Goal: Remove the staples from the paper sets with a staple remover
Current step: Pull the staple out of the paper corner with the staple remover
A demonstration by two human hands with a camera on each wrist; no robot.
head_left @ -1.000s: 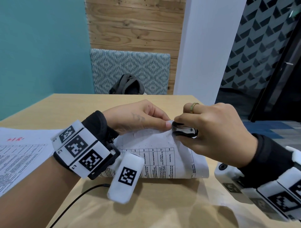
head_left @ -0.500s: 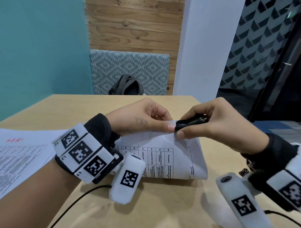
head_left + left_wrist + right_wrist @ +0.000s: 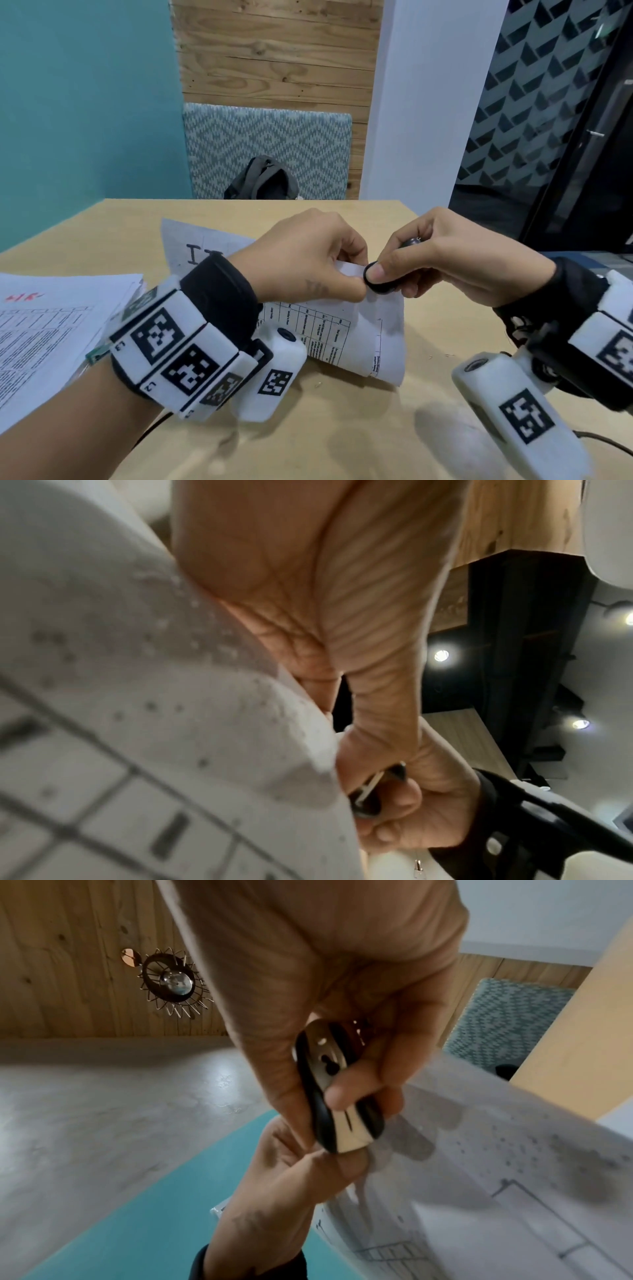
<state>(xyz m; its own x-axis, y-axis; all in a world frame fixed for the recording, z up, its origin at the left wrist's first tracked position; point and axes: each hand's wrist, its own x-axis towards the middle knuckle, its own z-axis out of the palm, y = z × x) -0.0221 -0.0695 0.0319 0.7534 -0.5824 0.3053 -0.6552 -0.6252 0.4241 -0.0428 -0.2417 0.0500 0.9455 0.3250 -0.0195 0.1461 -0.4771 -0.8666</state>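
A stapled paper set (image 3: 346, 329) printed with a table is lifted off the wooden table (image 3: 308, 438), its top corner raised. My left hand (image 3: 318, 267) pinches that corner between thumb and fingers. My right hand (image 3: 435, 263) grips a black staple remover (image 3: 378, 282) and squeezes it against the same corner, thumb on top. In the right wrist view the remover (image 3: 337, 1096) shows black handles and a metal body, its tip at the paper (image 3: 496, 1164) by the left thumb. In the left wrist view the remover (image 3: 373, 794) sits at the paper (image 3: 154, 723) edge. The staple itself is hidden.
A second stack of printed sheets (image 3: 44, 329) lies at the table's left. Another sheet (image 3: 195, 246) lies behind my left wrist. A dark backpack (image 3: 263, 180) sits on the patterned bench beyond the far edge. Cables run along the near edge.
Both hands have lifted the paper corner higher. My right hand has turned so the thumb now presses on top of the remover, still at the corner.
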